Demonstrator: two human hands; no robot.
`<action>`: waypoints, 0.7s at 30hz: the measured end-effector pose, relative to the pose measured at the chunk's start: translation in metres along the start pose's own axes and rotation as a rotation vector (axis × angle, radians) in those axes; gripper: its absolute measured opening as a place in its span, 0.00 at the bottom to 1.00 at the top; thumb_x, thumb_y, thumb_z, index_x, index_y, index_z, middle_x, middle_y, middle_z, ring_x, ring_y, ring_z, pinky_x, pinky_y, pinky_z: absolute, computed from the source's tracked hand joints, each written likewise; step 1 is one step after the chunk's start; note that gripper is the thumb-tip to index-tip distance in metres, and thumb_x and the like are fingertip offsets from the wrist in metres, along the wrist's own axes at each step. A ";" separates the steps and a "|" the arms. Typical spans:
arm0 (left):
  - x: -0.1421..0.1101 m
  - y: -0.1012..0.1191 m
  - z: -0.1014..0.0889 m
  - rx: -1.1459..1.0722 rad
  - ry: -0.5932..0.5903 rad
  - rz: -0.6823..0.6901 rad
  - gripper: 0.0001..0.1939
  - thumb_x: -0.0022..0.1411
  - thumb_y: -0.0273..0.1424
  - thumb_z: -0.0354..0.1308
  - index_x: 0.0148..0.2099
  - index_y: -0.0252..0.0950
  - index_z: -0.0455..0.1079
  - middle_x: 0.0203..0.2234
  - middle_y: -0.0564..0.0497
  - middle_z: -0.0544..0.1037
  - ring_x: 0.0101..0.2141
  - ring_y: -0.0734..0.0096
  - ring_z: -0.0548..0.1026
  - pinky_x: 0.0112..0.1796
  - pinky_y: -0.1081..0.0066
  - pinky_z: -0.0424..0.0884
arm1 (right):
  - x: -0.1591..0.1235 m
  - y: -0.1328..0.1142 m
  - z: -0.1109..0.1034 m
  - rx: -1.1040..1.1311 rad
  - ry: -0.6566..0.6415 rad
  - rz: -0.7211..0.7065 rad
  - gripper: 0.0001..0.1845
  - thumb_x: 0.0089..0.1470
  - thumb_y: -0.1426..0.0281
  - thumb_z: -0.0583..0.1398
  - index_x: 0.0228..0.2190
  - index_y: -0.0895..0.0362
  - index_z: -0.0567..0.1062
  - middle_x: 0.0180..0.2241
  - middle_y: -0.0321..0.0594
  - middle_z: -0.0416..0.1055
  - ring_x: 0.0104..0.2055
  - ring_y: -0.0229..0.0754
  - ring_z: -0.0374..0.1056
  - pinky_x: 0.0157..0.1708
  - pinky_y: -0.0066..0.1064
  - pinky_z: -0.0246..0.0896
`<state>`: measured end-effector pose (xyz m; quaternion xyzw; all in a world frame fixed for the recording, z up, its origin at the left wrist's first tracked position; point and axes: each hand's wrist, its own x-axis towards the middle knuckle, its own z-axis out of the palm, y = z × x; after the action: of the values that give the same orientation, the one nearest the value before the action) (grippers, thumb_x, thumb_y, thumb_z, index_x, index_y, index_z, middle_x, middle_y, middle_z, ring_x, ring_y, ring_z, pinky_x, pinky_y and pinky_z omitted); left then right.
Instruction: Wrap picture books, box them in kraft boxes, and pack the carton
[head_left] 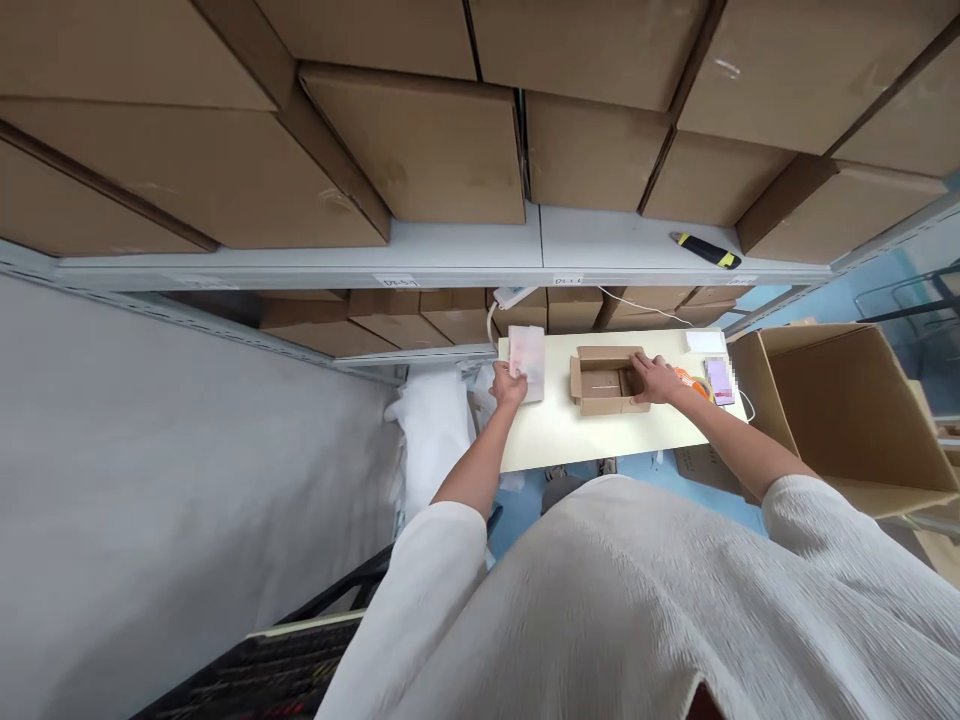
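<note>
My left hand [509, 384] is closed on the near left edge of a flat, pale pink wrapped packet [529, 350], its thumb on top. The packet lies along the left end of a cream table [555, 440]; its contents cannot be made out. In the middle of the table stands a small open cardboard box [611, 407], flaps spread, with no goods visible inside. At the box's right end, my right hand [652, 379] grips the wall, fingers reaching over into it. An orange and yellow tape dispenser [694, 383] is partly hidden behind my right wrist.
A phone [720, 381] and a white box [705, 342] lie at the table's right end. A large open carton [780, 390] stands beyond it. A shelf [465, 245] stacked with cartons overhangs the far side, holding a utility knife [706, 250]. White bags [435, 425] sit left.
</note>
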<state>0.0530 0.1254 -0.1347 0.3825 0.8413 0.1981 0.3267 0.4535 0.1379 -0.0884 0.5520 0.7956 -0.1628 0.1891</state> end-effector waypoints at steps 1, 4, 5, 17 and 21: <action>-0.007 0.005 -0.007 -0.001 0.021 0.037 0.23 0.66 0.30 0.65 0.57 0.47 0.61 0.47 0.49 0.83 0.54 0.51 0.82 0.63 0.52 0.67 | 0.002 0.001 0.002 0.008 0.006 -0.005 0.71 0.53 0.41 0.70 0.82 0.43 0.40 0.83 0.45 0.43 0.71 0.73 0.56 0.67 0.60 0.63; -0.030 0.027 -0.029 -0.001 0.111 0.206 0.21 0.69 0.31 0.63 0.59 0.46 0.61 0.46 0.52 0.83 0.51 0.57 0.82 0.63 0.58 0.66 | 0.008 0.004 0.009 0.067 0.040 -0.030 0.71 0.50 0.41 0.71 0.82 0.45 0.44 0.83 0.47 0.45 0.71 0.75 0.56 0.69 0.63 0.61; -0.038 0.037 -0.036 0.009 0.140 0.276 0.20 0.70 0.31 0.62 0.60 0.46 0.61 0.47 0.52 0.83 0.51 0.58 0.81 0.63 0.59 0.66 | 0.010 0.005 0.011 0.093 0.056 -0.043 0.71 0.50 0.40 0.71 0.82 0.46 0.45 0.82 0.48 0.46 0.72 0.76 0.56 0.69 0.64 0.60; -0.089 0.132 0.022 0.371 -0.193 0.859 0.15 0.70 0.27 0.57 0.57 0.41 0.68 0.47 0.43 0.81 0.55 0.46 0.76 0.61 0.51 0.58 | -0.011 0.007 0.032 0.302 0.248 -0.074 0.69 0.55 0.51 0.72 0.82 0.53 0.41 0.81 0.60 0.45 0.77 0.73 0.51 0.71 0.62 0.56; -0.080 0.133 0.047 0.521 -0.295 0.837 0.17 0.69 0.24 0.58 0.57 0.43 0.71 0.42 0.45 0.82 0.52 0.48 0.77 0.62 0.51 0.58 | -0.023 0.011 0.040 0.364 0.280 -0.056 0.69 0.58 0.55 0.71 0.82 0.54 0.35 0.80 0.65 0.48 0.77 0.72 0.53 0.71 0.64 0.54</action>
<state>0.1937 0.1512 -0.0585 0.7791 0.5825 0.0397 0.2283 0.4759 0.1040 -0.1125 0.5718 0.7867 -0.2306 -0.0302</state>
